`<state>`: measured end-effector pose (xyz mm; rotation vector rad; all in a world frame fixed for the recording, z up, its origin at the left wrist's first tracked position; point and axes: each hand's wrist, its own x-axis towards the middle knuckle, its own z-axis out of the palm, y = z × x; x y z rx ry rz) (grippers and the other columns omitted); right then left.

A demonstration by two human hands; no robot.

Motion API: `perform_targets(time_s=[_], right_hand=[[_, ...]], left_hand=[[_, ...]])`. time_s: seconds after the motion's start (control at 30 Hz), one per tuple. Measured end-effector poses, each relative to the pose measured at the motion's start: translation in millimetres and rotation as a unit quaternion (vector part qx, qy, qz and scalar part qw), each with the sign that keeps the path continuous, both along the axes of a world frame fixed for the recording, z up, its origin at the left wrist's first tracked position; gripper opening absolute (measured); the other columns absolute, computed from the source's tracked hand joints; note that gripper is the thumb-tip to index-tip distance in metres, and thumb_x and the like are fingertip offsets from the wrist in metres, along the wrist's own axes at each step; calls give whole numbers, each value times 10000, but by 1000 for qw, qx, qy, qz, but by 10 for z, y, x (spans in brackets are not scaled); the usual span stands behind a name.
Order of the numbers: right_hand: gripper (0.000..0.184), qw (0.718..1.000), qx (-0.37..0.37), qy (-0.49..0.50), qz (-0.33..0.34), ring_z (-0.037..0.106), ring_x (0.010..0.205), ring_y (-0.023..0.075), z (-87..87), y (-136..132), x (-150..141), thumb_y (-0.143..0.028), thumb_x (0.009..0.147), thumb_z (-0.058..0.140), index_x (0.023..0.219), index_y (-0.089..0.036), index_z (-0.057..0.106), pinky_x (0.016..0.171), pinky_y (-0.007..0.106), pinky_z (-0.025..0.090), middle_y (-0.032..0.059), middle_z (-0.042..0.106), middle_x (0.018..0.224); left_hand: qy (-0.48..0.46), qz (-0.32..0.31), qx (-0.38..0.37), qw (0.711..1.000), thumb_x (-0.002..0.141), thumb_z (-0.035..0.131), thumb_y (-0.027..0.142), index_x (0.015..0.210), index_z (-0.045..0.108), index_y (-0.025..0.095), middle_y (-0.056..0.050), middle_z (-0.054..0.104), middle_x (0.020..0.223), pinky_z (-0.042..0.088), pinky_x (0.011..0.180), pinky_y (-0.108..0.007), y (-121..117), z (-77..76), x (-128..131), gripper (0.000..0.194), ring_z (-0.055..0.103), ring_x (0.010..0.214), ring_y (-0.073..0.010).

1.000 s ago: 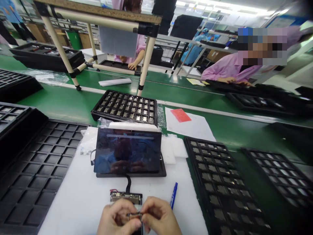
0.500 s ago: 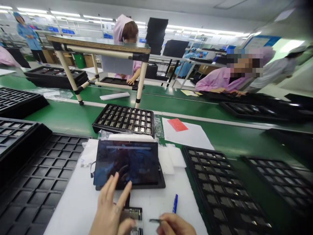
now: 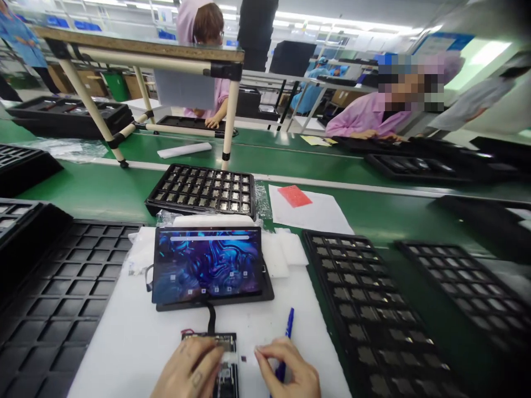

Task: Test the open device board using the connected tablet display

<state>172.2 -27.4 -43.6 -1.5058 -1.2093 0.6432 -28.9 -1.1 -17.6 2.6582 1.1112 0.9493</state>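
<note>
White foam mat (image 3: 136,342) carries a circuit board (image 3: 222,359) half-hidden under the left hand (image 3: 188,373), its grip unclear; right hand (image 3: 288,373) likewise

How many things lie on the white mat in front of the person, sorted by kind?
Tablet: 1
Circuit board under the left hand: 1
Blue pen by the right hand: 1
Tiny dark part between the hands: 1
Total: 4
</note>
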Motion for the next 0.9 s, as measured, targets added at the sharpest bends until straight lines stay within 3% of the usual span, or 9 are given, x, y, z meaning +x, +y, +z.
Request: perform_targets(time_s=[0.1,0.2,0.4,0.5,0.9], right_hand=[[146,995,53,-84,-14,595,638,202,-71,-6,-20,-183,746,648,607,-215,675,609,277,486,30,595,622],[157,990,46,-131,-27,619,755,243,-124,-3,-16,-176,754,637,606,-221,667,672,315,502,58,653,698],[105,978,30,-204,19,652,845,263,-143,25,-30,-179,745,690,673,-243,731,695,330,544,70,695,801],[102,980,13,-199,16,650,872,267,-146,18,-52,-191,754,687,692,-248,744,710,346,551,86,692,881],[117,984,-22,-175,-4,641,857,267,-132,-5,-64,-189,750,668,659,-226,731,699,348,547,87,672,844]], left_hand=[[4,-28,-15,999,990,351,170,958,597,132,-59,645,788,543,680,-221,6,-77,54,251,641,710,-141],[-2,-17,-23,1000,1000,322,199,961,601,146,-53,643,783,540,677,-229,4,-111,77,286,642,708,-142],[-2,-9,-50,999,1003,320,223,980,606,155,-58,628,842,522,682,-254,14,-103,77,294,624,736,-152],[-9,-14,-57,998,1002,328,226,995,603,152,-58,611,858,510,701,-247,23,-112,73,285,612,760,-150],[-22,-24,-81,996,989,329,168,1044,605,120,-85,594,899,498,733,-246,-1,-199,37,286,587,819,-162]])
